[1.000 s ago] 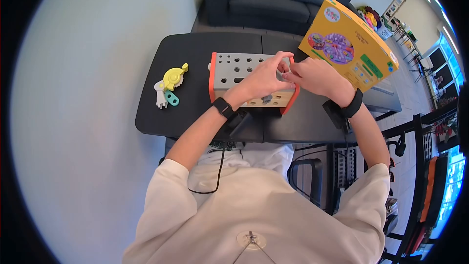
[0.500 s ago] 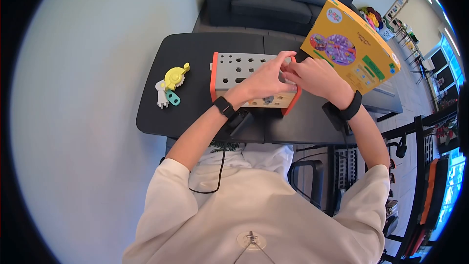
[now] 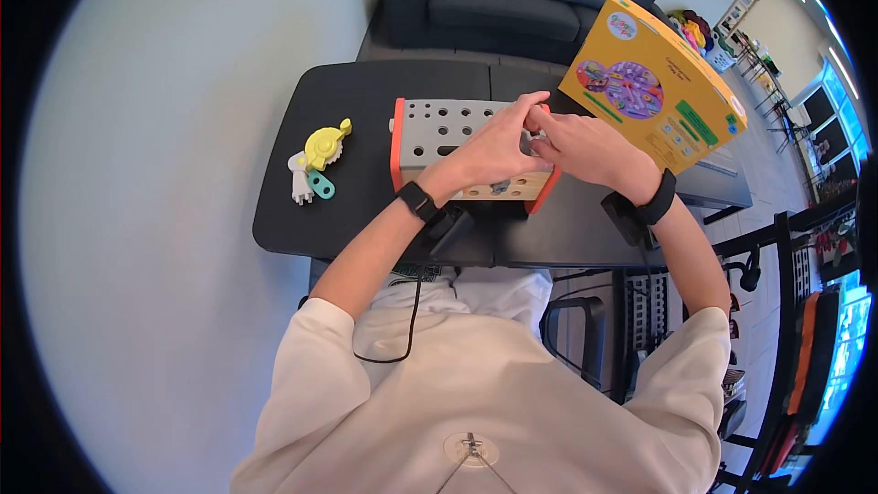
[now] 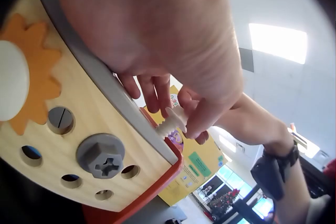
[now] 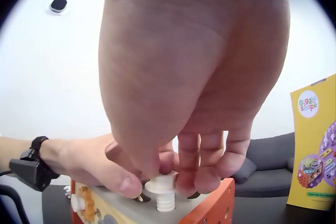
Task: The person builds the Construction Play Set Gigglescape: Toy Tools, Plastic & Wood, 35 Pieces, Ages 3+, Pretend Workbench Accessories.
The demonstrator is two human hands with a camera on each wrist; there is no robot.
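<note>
A toy workbench (image 3: pixel 430 131) with a grey holed top and red ends stands on the black table. My right hand (image 3: pixel 590 150) pinches the head of a white plastic screw (image 5: pixel 165 199) upright near the workbench's right end. The screw's threads show just above the top in both wrist views. My left hand (image 3: pixel 494 148) arches over the top in a C shape around the screw, thumb on the near side and fingers beyond. Its thumb lies close beside the screw in the right wrist view. A grey bolt (image 4: pixel 102 155) sits in the wooden front panel, near an orange gear (image 4: pixel 44 71).
Left of the workbench lie a yellow toy saw (image 3: pixel 325 146), a white claw-shaped piece (image 3: pixel 300 178) and a teal holed strip (image 3: pixel 321 185). A yellow product box (image 3: pixel 649 82) stands at the back right. Behind the table (image 3: pixel 366 220) is a dark sofa (image 3: pixel 503 14).
The right hand's fingers have shifted slightly left and turned at the screw, with the forefinger now straighter. The left hand and workbench stay in nearly the same place.
</note>
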